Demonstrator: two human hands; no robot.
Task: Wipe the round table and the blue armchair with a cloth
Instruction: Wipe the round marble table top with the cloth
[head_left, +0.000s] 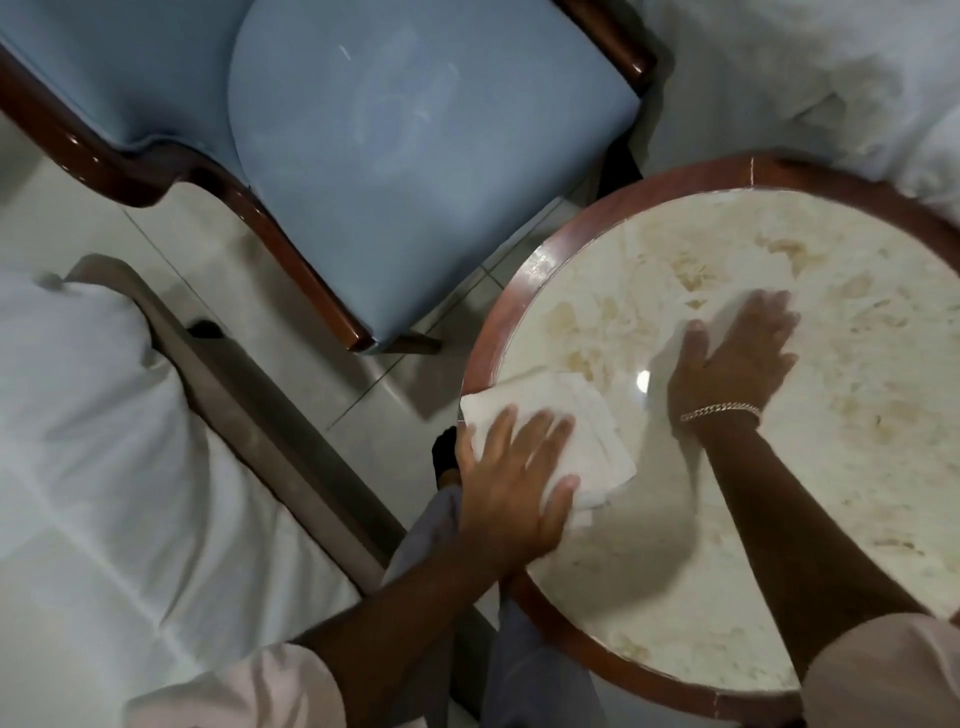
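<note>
The round table has a cream marble top inside a dark wooden rim and fills the right half of the view. A folded white cloth lies at its left edge, partly overhanging the rim. My left hand presses flat on the cloth, thumb curled round its near edge. My right hand, with a chain bracelet on the wrist, rests palm down on the table top, fingers spread, holding nothing. The blue armchair, with its brown wooden arms, stands at the upper left, just beyond the table.
A bed with white sheets and a grey-brown frame edge runs along the left. White bedding lies behind the table at the top right. Pale tiled floor shows between chair, bed and table. My leg and dark-socked foot stand beside the table.
</note>
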